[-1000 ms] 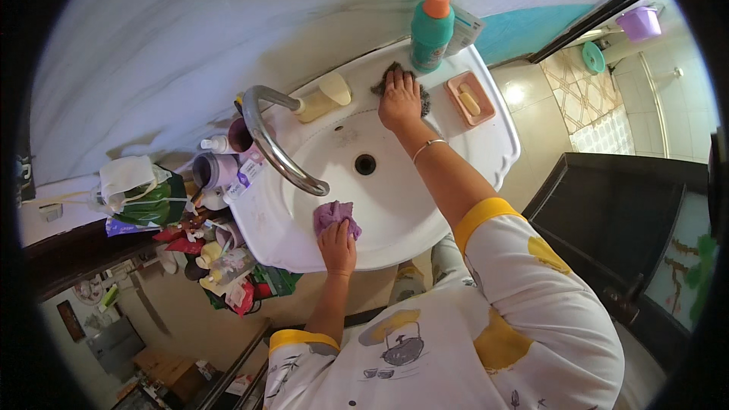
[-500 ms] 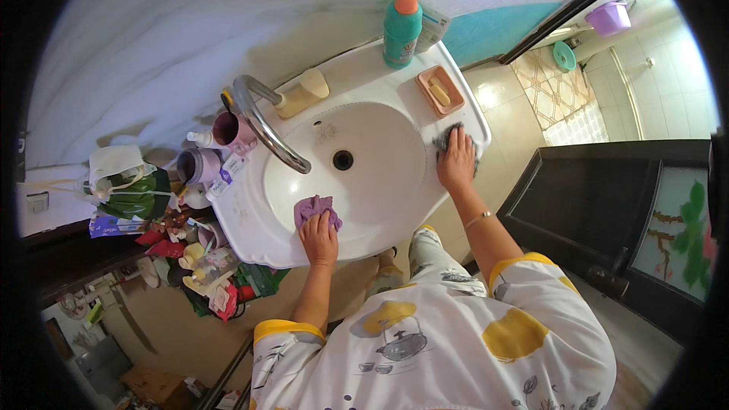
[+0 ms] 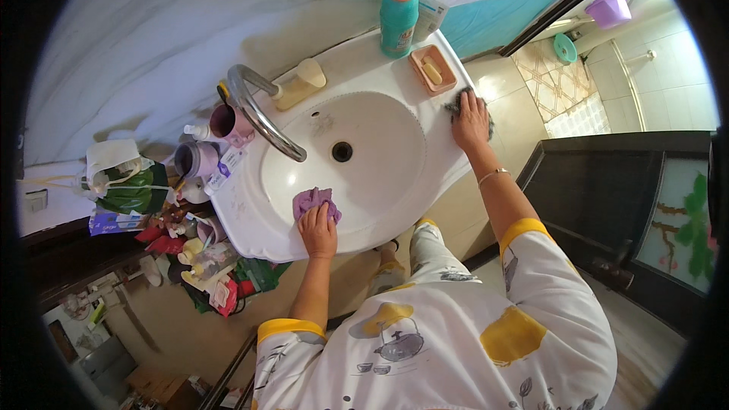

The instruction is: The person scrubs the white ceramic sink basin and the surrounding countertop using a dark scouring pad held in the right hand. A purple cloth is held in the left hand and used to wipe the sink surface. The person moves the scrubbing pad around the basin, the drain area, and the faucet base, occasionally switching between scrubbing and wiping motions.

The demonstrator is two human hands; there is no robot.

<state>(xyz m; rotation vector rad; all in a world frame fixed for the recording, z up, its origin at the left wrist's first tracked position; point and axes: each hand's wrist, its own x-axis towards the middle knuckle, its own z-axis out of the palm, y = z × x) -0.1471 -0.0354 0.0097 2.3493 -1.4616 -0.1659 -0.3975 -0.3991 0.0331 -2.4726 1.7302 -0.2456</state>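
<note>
- Under your left hand (image 3: 319,231) lies a purple cloth (image 3: 313,201).
- Your right hand (image 3: 471,120) covers a dark grey cloth (image 3: 458,100).
- Beyond it stand a teal bottle (image 3: 398,21), orange-capped, and a salmon soap dish (image 3: 433,70).
- The basin (image 3: 380,159) is white.

A teal bottle (image 3: 398,19) with an orange cap stands behind the sink (image 3: 250,220).

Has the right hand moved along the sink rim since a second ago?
Yes. The right hand went from behind the basin, near the teal bottle, to the rim beyond the soap dish.
</note>
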